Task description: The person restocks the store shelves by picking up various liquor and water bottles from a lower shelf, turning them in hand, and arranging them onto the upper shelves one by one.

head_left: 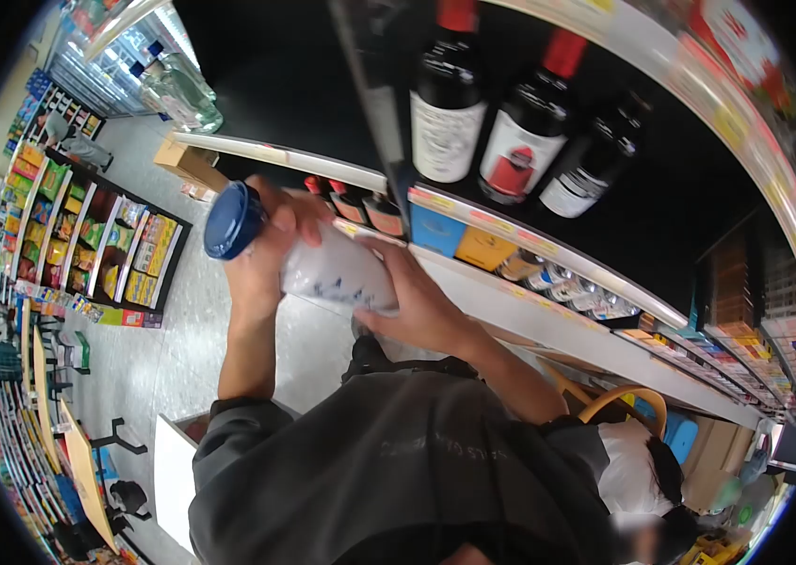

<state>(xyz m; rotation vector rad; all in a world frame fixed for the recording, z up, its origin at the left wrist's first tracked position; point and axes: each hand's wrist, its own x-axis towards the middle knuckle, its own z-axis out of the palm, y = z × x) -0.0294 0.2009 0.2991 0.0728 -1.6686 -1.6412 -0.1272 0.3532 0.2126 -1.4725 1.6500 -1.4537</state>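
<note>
A white bottle [334,268] with small blue markings and a wide dark blue cap [233,221] lies tilted in front of my chest, its cap toward the left. My left hand [275,235] is wrapped round it just below the cap. Around the other end, my right hand [412,299] grips the lower part with the fingers partly behind it. Beyond my hands, a dark shelf holds a wine bottle with a white label [445,122], a wine bottle with a red picture [522,132] and a tilted dark bottle [591,160].
Small bottles [567,282] and boxes [487,256] stand on the shelf below. Large clear bottles [181,89] are at upper left. A snack rack [87,231] stands across the grey floor [144,363]. One person [78,141] is far left, another [628,461] at lower right near a wooden chair [643,395].
</note>
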